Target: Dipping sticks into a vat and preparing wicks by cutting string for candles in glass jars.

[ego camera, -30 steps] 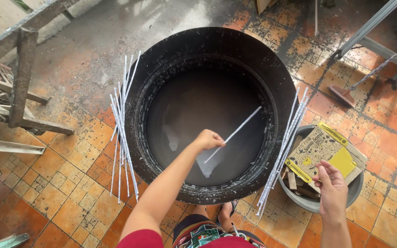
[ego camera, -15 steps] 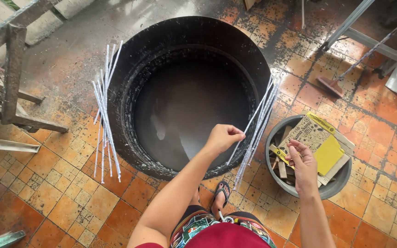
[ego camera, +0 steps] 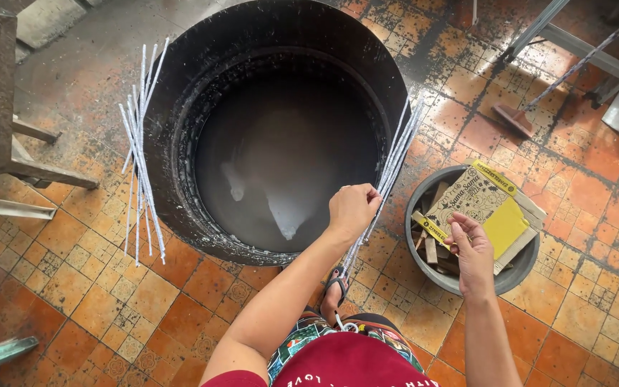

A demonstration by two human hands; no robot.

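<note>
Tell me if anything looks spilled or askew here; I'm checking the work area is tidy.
Nothing is spilled. The white sticks lean unevenly, fanned out against the black tub's left rim, while the left hand holds the neater bunch on its right. The grey bowl by the right hand is crammed with folded cardboard.

thin white sticks (ego camera: 392, 163), leaning on black tub's (ego camera: 180, 129) rim

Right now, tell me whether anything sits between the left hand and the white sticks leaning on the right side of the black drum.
Nothing visible does. The left hand is already at the bundle of thin white sticks leaning on the big black round drum's rim, fingers closed around one. The right hand is off at the grey bucket.
</note>
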